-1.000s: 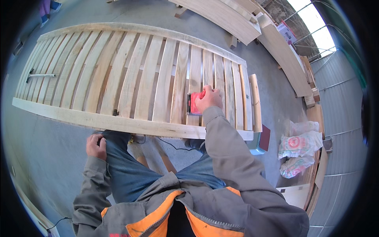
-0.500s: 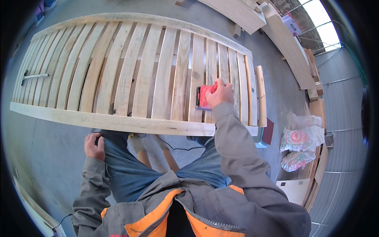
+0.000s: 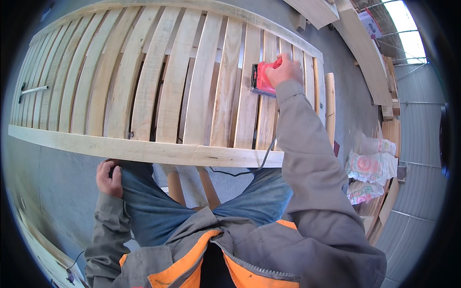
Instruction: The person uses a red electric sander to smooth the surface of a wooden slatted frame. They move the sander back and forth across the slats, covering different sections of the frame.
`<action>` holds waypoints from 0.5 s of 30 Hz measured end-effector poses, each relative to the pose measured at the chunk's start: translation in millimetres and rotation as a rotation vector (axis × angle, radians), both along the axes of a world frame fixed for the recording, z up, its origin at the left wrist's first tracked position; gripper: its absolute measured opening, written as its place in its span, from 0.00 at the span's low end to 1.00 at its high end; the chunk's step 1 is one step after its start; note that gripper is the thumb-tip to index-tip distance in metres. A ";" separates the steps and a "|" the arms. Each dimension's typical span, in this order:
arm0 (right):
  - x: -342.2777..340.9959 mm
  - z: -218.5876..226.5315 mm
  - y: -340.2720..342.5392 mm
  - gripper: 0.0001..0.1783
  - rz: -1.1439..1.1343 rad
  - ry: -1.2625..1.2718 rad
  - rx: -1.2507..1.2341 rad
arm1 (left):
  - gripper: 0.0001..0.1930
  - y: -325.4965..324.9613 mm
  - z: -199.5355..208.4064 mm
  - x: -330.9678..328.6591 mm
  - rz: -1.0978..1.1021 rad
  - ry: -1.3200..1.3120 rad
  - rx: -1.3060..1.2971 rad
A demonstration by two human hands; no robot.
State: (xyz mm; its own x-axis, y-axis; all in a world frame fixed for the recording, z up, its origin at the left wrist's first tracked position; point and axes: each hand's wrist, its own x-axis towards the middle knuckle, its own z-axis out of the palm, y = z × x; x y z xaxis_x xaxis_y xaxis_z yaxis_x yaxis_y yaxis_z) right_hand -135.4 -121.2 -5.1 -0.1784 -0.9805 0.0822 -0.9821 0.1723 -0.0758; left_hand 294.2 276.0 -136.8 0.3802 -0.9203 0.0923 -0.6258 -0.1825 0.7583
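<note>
My right hand (image 3: 286, 70) is closed round the rear of a red electric sander (image 3: 265, 79) with a dark front end. The sander lies across the slats in the right part of a pale slatted wooden frame (image 3: 144, 148). Its dark cord (image 3: 265, 158) hangs over the frame's near rail. My left hand (image 3: 109, 178) rests on my left knee, thumb apart from the fingers, holding nothing that I can see. Toward the frame's left end, a T-shaped tool with a light handle (image 3: 36, 90) lies on the slats.
A short wooden piece (image 3: 330, 108) projects beyond the frame's right end. White printed sacks (image 3: 367, 165) are piled on the floor at the right. Large boards (image 3: 367, 62) and stacked timber stand farther back, near a corrugated metal wall (image 3: 422, 144).
My right hand and the sander have moved away from me and slightly right across the slats. The cord now shows over the near rail. My left hand stays on the knee.
</note>
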 end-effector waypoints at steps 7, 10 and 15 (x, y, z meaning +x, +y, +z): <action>19.8 5.3 -47.9 0.29 0.027 -0.016 0.040 | 0.04 -10.0 10.3 -3.8 -0.025 -0.004 0.024; 21.9 3.5 -72.9 0.29 0.032 -0.015 0.034 | 0.04 -12.3 14.2 -7.8 -0.017 0.003 0.032; 30.5 1.4 -102.2 0.28 0.072 -0.004 0.012 | 0.04 -9.8 16.1 -6.0 -0.004 0.026 0.064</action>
